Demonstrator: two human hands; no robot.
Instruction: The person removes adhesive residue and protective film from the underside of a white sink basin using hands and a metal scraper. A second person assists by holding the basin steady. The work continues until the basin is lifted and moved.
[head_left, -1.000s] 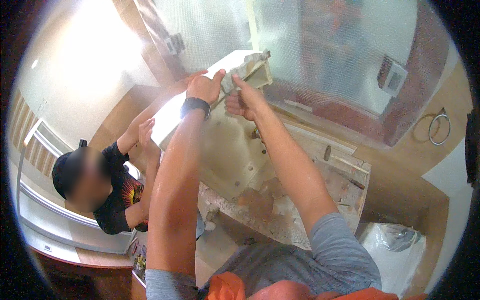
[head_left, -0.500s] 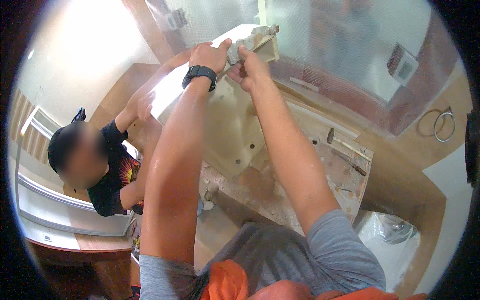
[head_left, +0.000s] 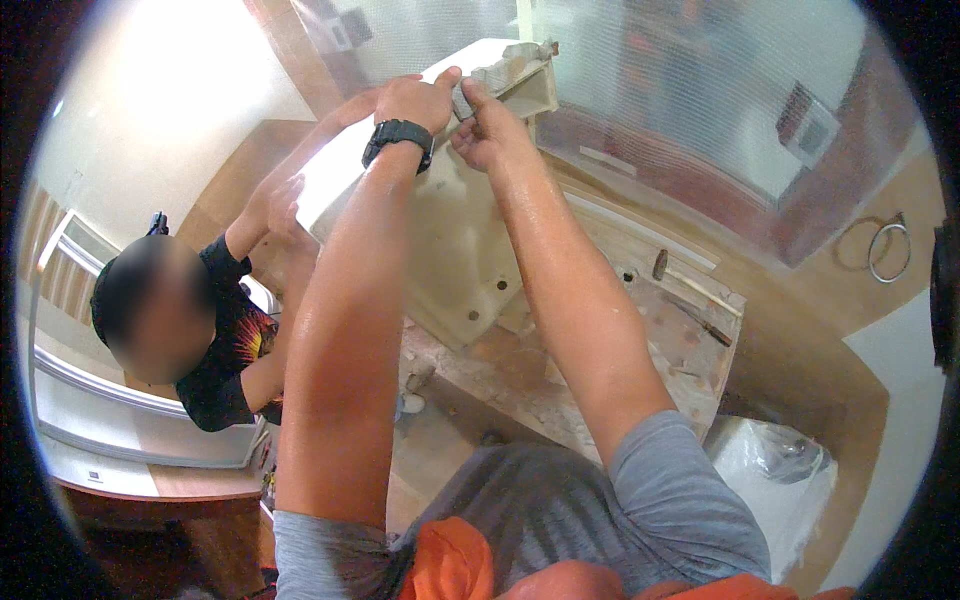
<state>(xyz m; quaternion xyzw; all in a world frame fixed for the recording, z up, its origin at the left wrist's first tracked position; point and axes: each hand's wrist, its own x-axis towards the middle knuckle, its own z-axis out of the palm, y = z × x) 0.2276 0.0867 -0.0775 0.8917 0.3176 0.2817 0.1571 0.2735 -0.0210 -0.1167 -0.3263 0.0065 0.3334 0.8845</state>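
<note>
A large cream basin-like piece [head_left: 455,250] stands tilted over the worktop. Its bright white face [head_left: 335,180] is turned left, and the hollow cream side with two small round holes faces me. Crusty grey material [head_left: 490,77] runs along its far upper edge. My left hand [head_left: 412,103], a black watch on the wrist, is closed over that upper edge. Close by on the right, my right hand [head_left: 487,128] has its thumb and curled fingers at the grey edge; its grip is partly hidden. A co-worker's hand [head_left: 285,205] holds the white side at the left.
The dusty, stained worktop [head_left: 590,330] carries a hammer [head_left: 700,283] and a wooden-handled chisel-like tool [head_left: 705,325] at the right. Behind hangs clear plastic sheeting [head_left: 640,100]. A plastic-wrapped white box [head_left: 770,490] stands low right, and a co-worker [head_left: 225,330] leans in from the left.
The basin-like piece and both my hands have shifted slightly up. My right hand's fingers have curled in more. The co-worker has moved slightly left, still holding the piece.
</note>
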